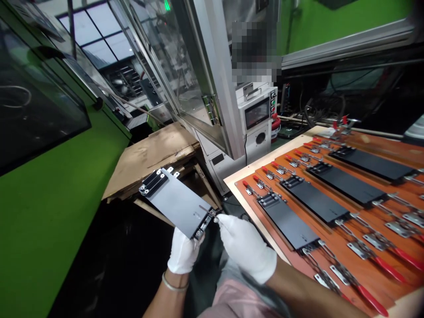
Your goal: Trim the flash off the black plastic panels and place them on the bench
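My left hand (183, 251), in a white glove, grips the near end of a flat grey panel (179, 201) from below. The panel is tilted and held up in the air, with a ribbed black block and metal tabs at its far end and metal fittings at its near end. My right hand (243, 245), also gloved in white, is closed at the panel's near right corner. A thin dark tool (208, 211) reaches from its fingertips over that corner; its exact kind is unclear.
At right, an orange fixture board (331, 247) carries several similar dark panels (288, 221) between red-handled toggle clamps (374, 300). Cardboard (149, 152) lies on a stand ahead. Behind it are a framed clear door (212, 66) and a control box (256, 115). A green machine (39, 185) stands left.
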Demonstrator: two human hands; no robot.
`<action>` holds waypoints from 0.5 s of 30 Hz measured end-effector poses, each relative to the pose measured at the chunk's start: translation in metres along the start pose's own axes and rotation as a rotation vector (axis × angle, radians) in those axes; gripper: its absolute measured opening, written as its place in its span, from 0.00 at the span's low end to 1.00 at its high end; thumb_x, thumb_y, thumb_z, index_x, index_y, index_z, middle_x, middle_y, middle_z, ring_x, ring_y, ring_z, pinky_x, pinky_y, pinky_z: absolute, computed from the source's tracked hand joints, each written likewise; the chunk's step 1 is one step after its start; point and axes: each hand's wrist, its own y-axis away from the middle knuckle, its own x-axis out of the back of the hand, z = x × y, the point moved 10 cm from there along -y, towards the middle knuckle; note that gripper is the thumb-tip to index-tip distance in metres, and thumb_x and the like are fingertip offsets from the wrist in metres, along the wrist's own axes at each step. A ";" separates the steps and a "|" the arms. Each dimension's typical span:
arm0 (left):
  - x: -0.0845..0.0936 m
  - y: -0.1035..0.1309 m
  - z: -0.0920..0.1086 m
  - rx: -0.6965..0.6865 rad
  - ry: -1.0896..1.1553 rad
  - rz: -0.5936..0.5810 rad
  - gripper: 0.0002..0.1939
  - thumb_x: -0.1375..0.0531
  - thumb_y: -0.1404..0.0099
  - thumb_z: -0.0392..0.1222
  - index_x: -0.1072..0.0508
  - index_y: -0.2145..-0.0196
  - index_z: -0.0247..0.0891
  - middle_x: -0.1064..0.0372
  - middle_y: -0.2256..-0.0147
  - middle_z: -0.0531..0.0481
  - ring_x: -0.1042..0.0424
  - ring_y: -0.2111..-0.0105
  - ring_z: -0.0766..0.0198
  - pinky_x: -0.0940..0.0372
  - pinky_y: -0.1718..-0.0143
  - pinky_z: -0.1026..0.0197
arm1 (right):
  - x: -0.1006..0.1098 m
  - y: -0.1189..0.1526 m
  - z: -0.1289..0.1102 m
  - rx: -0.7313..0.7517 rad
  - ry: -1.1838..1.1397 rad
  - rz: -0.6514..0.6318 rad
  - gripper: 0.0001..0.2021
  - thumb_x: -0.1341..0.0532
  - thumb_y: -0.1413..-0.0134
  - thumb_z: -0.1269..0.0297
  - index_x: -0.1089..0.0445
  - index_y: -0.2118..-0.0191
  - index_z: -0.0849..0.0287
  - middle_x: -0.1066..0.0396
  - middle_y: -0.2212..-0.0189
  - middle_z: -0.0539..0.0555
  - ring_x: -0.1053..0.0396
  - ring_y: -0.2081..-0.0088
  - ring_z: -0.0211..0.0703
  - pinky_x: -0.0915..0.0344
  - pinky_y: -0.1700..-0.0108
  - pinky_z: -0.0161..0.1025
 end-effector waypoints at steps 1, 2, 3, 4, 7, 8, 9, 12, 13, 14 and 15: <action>-0.002 0.001 -0.001 0.037 0.043 -0.001 0.06 0.41 0.40 0.43 0.33 0.72 0.42 0.44 0.83 0.56 0.43 0.85 0.66 0.45 0.84 0.61 | 0.001 0.000 0.001 -0.012 0.012 0.006 0.15 0.52 0.36 0.69 0.28 0.57 0.57 0.24 0.60 0.56 0.26 0.59 0.44 0.35 0.56 0.35; -0.005 0.002 -0.002 0.081 0.096 -0.002 0.06 0.42 0.39 0.43 0.35 0.73 0.43 0.47 0.84 0.57 0.47 0.86 0.67 0.47 0.85 0.63 | 0.002 -0.001 0.002 -0.029 0.027 0.011 0.15 0.52 0.36 0.69 0.28 0.57 0.58 0.24 0.60 0.57 0.26 0.58 0.44 0.35 0.56 0.35; -0.008 0.003 -0.002 0.127 0.158 -0.002 0.07 0.41 0.39 0.42 0.37 0.74 0.43 0.50 0.84 0.59 0.50 0.86 0.69 0.50 0.85 0.64 | 0.003 -0.001 0.002 -0.040 0.031 0.015 0.16 0.53 0.36 0.69 0.28 0.56 0.58 0.24 0.60 0.57 0.26 0.58 0.45 0.35 0.56 0.36; -0.012 0.004 -0.003 0.171 0.222 0.003 0.09 0.41 0.40 0.41 0.38 0.75 0.43 0.52 0.85 0.60 0.53 0.87 0.70 0.52 0.85 0.65 | 0.004 -0.002 0.000 -0.033 0.017 0.014 0.16 0.53 0.35 0.70 0.28 0.56 0.58 0.24 0.60 0.57 0.26 0.58 0.44 0.35 0.56 0.36; -0.015 0.006 -0.002 0.240 0.341 0.047 0.08 0.39 0.43 0.39 0.37 0.74 0.43 0.45 0.83 0.59 0.48 0.85 0.70 0.48 0.84 0.65 | 0.001 0.000 -0.015 0.038 -0.065 -0.040 0.15 0.52 0.36 0.71 0.28 0.60 0.58 0.24 0.65 0.54 0.26 0.62 0.42 0.35 0.61 0.33; -0.013 0.005 0.001 0.207 0.304 0.056 0.07 0.38 0.44 0.38 0.35 0.72 0.42 0.39 0.80 0.56 0.42 0.82 0.67 0.43 0.81 0.63 | -0.003 0.002 -0.020 0.055 -0.070 -0.061 0.15 0.52 0.37 0.71 0.28 0.63 0.58 0.24 0.67 0.54 0.26 0.65 0.41 0.35 0.63 0.33; -0.011 0.003 0.006 0.151 0.230 0.058 0.06 0.37 0.45 0.38 0.33 0.70 0.42 0.34 0.76 0.53 0.37 0.78 0.64 0.38 0.77 0.60 | -0.006 0.004 -0.023 0.064 -0.056 -0.076 0.14 0.51 0.37 0.72 0.28 0.64 0.58 0.24 0.69 0.53 0.26 0.66 0.42 0.36 0.65 0.33; -0.007 -0.002 0.021 -0.045 -0.063 0.035 0.07 0.36 0.48 0.36 0.29 0.69 0.39 0.29 0.70 0.46 0.30 0.67 0.54 0.33 0.63 0.52 | -0.011 0.011 -0.031 0.087 0.037 -0.058 0.12 0.50 0.39 0.71 0.28 0.63 0.58 0.24 0.69 0.54 0.26 0.69 0.44 0.36 0.66 0.35; -0.006 -0.003 0.023 -0.084 -0.133 0.031 0.05 0.37 0.48 0.36 0.28 0.70 0.39 0.29 0.71 0.45 0.30 0.65 0.52 0.33 0.61 0.50 | -0.012 0.014 -0.034 0.104 0.062 -0.046 0.12 0.49 0.40 0.71 0.28 0.62 0.57 0.24 0.69 0.55 0.26 0.69 0.44 0.36 0.66 0.36; -0.006 -0.004 0.024 -0.106 -0.174 0.034 0.04 0.37 0.47 0.36 0.28 0.71 0.39 0.29 0.71 0.45 0.30 0.65 0.51 0.34 0.60 0.49 | -0.014 0.016 -0.037 0.126 0.074 -0.047 0.12 0.49 0.40 0.71 0.28 0.61 0.57 0.24 0.68 0.55 0.26 0.69 0.44 0.36 0.66 0.36; -0.005 -0.004 0.023 -0.110 -0.187 0.041 0.02 0.38 0.46 0.36 0.28 0.71 0.39 0.30 0.72 0.45 0.30 0.64 0.50 0.34 0.59 0.49 | -0.015 0.018 -0.039 0.147 0.072 -0.056 0.12 0.49 0.40 0.71 0.28 0.61 0.57 0.24 0.68 0.55 0.26 0.70 0.44 0.36 0.66 0.35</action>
